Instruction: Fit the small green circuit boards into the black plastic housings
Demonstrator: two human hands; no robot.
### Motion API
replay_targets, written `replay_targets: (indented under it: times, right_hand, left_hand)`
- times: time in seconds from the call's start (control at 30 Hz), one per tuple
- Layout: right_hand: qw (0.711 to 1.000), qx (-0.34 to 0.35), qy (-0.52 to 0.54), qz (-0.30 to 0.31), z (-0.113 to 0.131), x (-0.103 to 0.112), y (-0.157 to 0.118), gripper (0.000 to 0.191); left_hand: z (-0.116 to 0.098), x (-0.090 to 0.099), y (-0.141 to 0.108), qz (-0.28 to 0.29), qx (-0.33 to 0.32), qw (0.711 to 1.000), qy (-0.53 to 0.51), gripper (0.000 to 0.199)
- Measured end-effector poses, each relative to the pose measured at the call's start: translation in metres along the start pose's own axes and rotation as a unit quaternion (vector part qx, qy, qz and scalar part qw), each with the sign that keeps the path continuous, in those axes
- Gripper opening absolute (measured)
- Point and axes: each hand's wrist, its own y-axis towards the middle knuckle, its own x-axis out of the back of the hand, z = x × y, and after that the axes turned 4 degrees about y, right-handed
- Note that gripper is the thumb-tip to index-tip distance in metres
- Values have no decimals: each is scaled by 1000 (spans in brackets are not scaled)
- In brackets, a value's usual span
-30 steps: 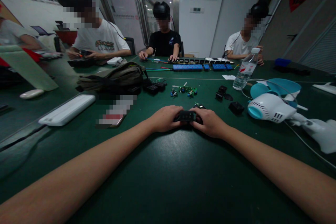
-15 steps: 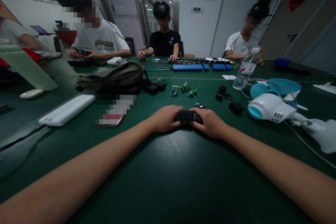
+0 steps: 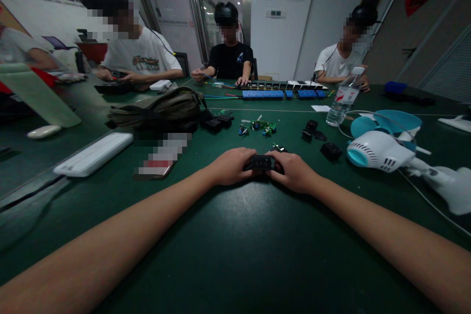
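Note:
Between my two hands is a small black plastic box with faint light markings on the side toward me. My left hand grips its left end, thumb along the near side. My right hand closes on its right end, and its fingertips are partly hidden. Just behind the right hand, a small part with a green and white piece shows. Beyond my hands lie several small green circuit boards with blue parts. Black plastic pieces rest on the table to their right.
A phone, a white power bank and a dark bag lie to the left. On the right stand a water bottle and a white and blue fan. Co-workers sit across the green table, behind blue strips.
My hands and the black box stay almost where they were. Across the table, the hand of the person in black has shifted slightly.

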Motion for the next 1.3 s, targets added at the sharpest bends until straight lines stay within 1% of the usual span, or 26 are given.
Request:
replay_targets:
  times: [1.03,1.3]
  right_hand:
    - [1000,-2,-3,1,2,1,0,36]
    - [1000,6,0,-3,1,0,0,35]
  left_hand:
    - [1,0,-1,-6,-9,1000,-4,25]
    - [2,-1,0,-11,-10,1000,3,25]
